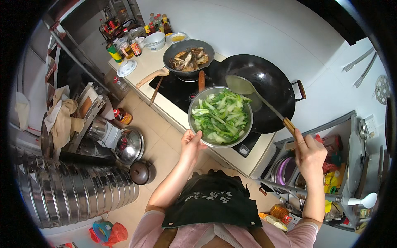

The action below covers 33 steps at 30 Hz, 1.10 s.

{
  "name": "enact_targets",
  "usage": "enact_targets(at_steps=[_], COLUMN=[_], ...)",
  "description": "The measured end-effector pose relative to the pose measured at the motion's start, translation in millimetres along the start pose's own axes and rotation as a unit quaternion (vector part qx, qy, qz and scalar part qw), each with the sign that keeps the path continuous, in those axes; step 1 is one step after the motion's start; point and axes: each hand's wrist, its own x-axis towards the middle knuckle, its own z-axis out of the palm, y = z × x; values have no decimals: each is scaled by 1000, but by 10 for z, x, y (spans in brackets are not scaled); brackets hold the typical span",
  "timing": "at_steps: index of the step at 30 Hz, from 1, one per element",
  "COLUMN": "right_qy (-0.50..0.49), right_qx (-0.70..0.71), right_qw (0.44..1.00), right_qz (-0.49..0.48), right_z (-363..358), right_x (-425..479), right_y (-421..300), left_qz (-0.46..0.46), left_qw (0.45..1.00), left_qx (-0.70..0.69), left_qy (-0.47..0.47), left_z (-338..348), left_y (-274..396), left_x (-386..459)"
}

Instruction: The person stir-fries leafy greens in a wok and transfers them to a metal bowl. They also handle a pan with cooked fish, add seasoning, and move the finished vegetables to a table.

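Observation:
My left hand (191, 143) grips the near rim of a round metal bowl (193, 130), thumb over the edge. Cut green leafy vegetables (221, 116) fill the bowl, glossy and heaped. In my right hand (310, 153) is the wooden handle of a metal wok spatula (268, 104). Its broad head, tilted, hangs above the far right of the bowl and the near left of a black wok (276, 80). A little liquid seems to lie in the wok below the head, partly hidden by it. The bowl covers part of the wok's near left side.
A grey frying pan (189, 46) with browned fish pieces (189, 60) sits on the black cooktop (173, 85). Bottles, a white bowl (155, 42) and a lidded dish (127, 67) crowd the counter's left end. A shelf rack (332, 195) stands right; stacked steel steamers (77, 189) stand left.

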Motion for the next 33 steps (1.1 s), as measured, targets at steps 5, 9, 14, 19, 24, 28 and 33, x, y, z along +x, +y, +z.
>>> enact_targets(at_steps=[5, 9, 14, 19, 24, 28, 33], right_qy=[-53, -34, -31, -139, -190, -279, -20], right_qx=[19, 35, 73, 295, 490, 196, 377], right_qw=[998, 998, 979, 864, 746, 905, 920], right_qz=[-3, 50, 190, 383, 409, 256, 101], right_z=[-82, -257, 146, 1266, 1882, 1636, 1424], right_x=[-198, -168, -139, -213, -263, -224, 165], right_y=[-77, 42, 224, 621, 680, 584, 383], left_qz=[5, 0, -4, 0, 8, 33, 37], left_qw=[1000, 1000, 1000, 1000, 999, 995, 993], left_qx=[-9, -4, 3, 9, 16, 27, 54], left_qy=[-3, 0, 3, 5, 37, 95, 95], left_z=[-8, -7, -12, 49, 99, 166, 196], left_y=[5, 12, 15, 3, 0, -26, -66], left_x=[17, 35, 42, 34, -50, -154, -192])
